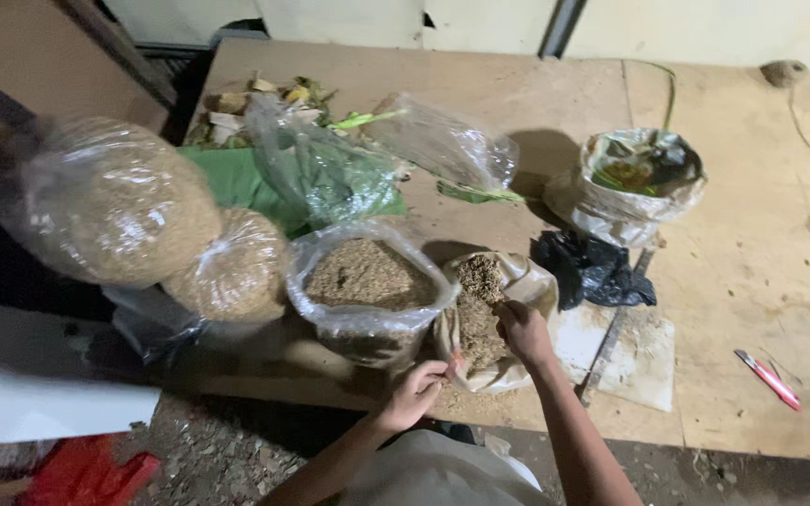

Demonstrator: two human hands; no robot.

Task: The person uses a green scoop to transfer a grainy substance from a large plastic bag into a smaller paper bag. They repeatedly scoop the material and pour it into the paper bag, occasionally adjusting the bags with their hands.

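Head view: beige sack (508, 281) of brown shredded material, open, lying at the near edge of the plywood bench (742, 281). Right hand (522, 333) inside its mouth, fingers pinched on the material. Left hand (412, 394) curled around the sack's lower rim. Clear bag (367, 286) of similar material just beside, left.

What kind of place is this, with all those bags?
Probably a rough home workshop or packing spot. A bare plywood table holds clear plastic bags of brown shredded dry stuff, green leaf scraps lie at the back, and the right hand reaches into a tan open sack.
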